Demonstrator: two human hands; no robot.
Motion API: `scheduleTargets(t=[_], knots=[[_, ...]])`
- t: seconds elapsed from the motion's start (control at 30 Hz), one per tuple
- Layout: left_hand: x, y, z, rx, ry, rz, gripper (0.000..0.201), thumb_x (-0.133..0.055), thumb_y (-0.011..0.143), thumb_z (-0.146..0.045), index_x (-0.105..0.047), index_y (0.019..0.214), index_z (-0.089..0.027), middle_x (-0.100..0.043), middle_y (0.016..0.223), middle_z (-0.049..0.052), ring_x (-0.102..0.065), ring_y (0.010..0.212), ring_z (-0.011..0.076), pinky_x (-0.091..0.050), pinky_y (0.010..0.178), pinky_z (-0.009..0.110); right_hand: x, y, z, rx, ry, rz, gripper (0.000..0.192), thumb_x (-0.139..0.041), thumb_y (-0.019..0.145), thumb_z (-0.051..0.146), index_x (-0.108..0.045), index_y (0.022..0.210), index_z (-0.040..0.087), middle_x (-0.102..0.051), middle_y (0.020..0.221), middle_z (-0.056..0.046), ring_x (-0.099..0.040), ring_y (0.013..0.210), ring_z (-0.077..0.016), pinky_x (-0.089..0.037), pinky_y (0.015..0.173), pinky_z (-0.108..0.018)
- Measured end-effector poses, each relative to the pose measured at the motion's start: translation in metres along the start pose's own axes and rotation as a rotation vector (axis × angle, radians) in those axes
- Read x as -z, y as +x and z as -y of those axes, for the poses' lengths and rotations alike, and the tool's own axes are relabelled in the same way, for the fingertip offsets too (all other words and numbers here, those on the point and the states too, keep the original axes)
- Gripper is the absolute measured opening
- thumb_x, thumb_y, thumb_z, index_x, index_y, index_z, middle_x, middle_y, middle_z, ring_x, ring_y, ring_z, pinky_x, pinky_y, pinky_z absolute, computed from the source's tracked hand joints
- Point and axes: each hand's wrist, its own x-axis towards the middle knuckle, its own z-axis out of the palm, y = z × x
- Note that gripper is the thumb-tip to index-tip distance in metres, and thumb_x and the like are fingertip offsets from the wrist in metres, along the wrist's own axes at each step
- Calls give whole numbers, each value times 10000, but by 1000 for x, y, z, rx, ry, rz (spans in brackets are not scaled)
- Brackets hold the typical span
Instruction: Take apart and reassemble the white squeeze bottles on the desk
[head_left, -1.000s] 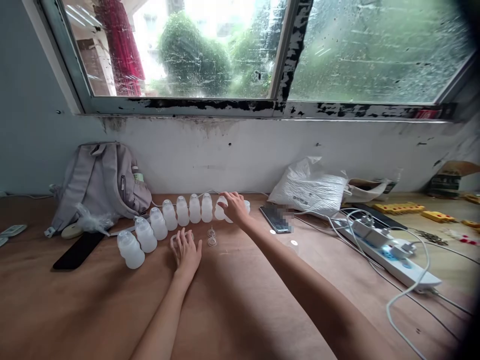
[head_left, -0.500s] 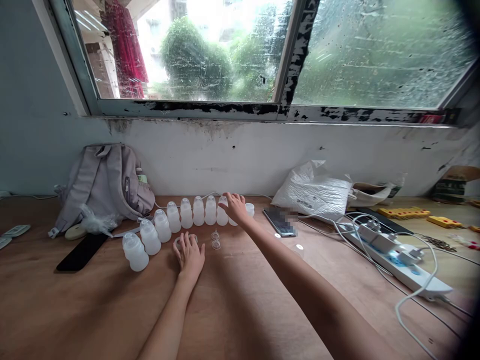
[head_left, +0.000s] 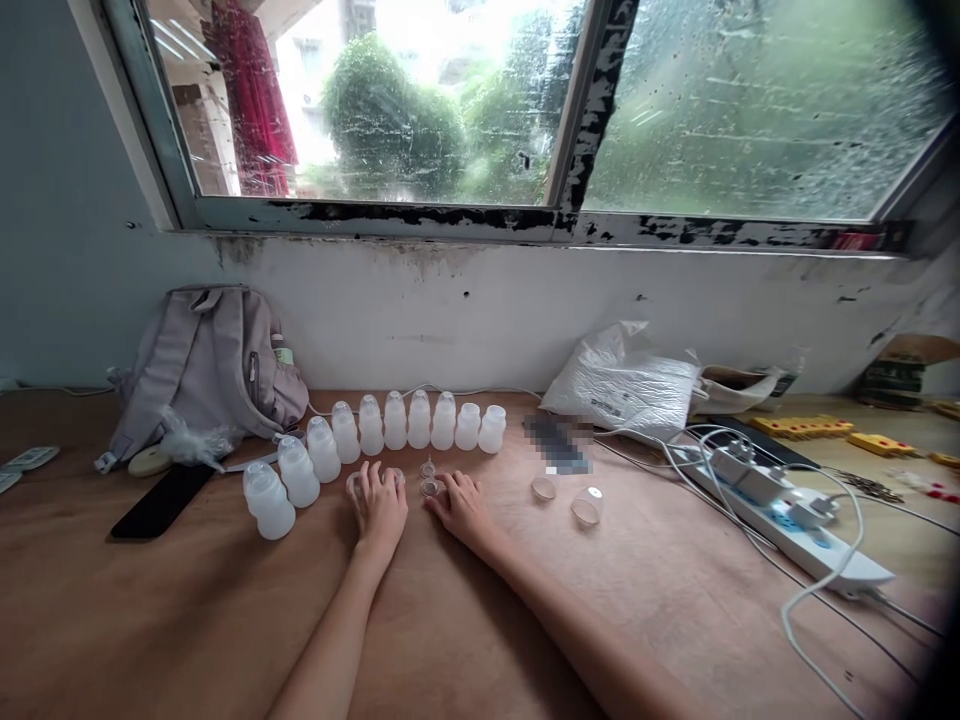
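A curved row of frosted baby bottles (head_left: 370, 428) stands on the wooden table. Most wear clear domed caps, while two at the right end (head_left: 480, 428) have bare tops. My left hand (head_left: 380, 508) rests in front of the row, fingers spread over clear round parts (head_left: 399, 478) that it mostly covers. Just right of it lies a small clear bottle nipple (head_left: 428, 487). My right hand (head_left: 463, 512) is beside this nipple, thumb and forefinger apart at its right edge. Farther right are a clear ring (head_left: 544, 488) and a clear domed cap (head_left: 587, 507).
A grey backpack (head_left: 217, 360) and a black phone (head_left: 161, 502) are at the left. Behind the clear parts lies another, partly blurred phone (head_left: 559, 445). A silver plastic mailer (head_left: 626, 380) and a power strip with cables (head_left: 847, 562) occupy the right side.
My right hand has come back from the right end of the bottle row to the nipple, uncovering the bare-topped bottles. My left hand has barely moved.
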Motion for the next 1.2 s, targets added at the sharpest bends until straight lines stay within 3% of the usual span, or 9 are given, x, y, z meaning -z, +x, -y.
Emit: scheduleTargets(t=[0.2, 0.4, 0.5, 0.73, 0.9, 1.2], knots=[[2, 4, -2, -72, -215, -66, 167, -403, 827, -247, -550, 875, -182, -589, 1003, 101, -483, 1006, 249, -330, 870, 428, 4, 5, -2, -54, 126, 16, 148, -492, 800, 315, -549, 890, 212, -550, 820, -29, -522, 772, -168, -349, 704, -293], [2, 3, -12, -69, -485, -130, 264, -456, 806, -301, -460, 1035, -171, -581, 974, 90, -521, 925, 208, -402, 816, 355, 33, -19, -9, 117, 199, 85, 148, -542, 765, 336, -548, 864, 226, -547, 869, -28, -495, 853, -181, -358, 773, -320], [9, 0, -20, -157, -526, -56, 353, -470, 796, -312, -430, 1118, -174, -564, 1015, 90, -510, 951, 209, -396, 841, 357, 40, -27, -15, 121, 239, 124, 178, -556, 752, 334, -551, 902, 239, -558, 900, -34, -491, 886, -195, -366, 795, -343], [25, -8, -31, -449, -518, 208, 348, -526, 745, -324, -522, 1069, -198, -579, 980, 73, -512, 906, 217, -390, 818, 365, 35, -25, -27, -17, 458, -60, 119, -468, 788, 241, -545, 868, 198, -588, 883, -53, -529, 870, -188, -423, 777, -336], [26, -9, -33, -435, -485, 286, 312, -569, 702, -343, -558, 987, -216, -594, 910, 52, -524, 856, 212, -392, 797, 362, 33, -27, -29, -65, 461, -69, 132, -436, 782, 200, -545, 857, 199, -584, 837, -53, -542, 802, -182, -451, 719, -325], [24, -9, -29, -391, -381, 348, 349, -602, 658, -398, -566, 954, -217, -602, 901, 45, -518, 855, 218, -348, 812, 375, 28, -29, -30, -22, 355, -65, 155, -432, 763, 149, -543, 855, 206, -591, 829, -44, -525, 814, -185, -420, 752, -335]])
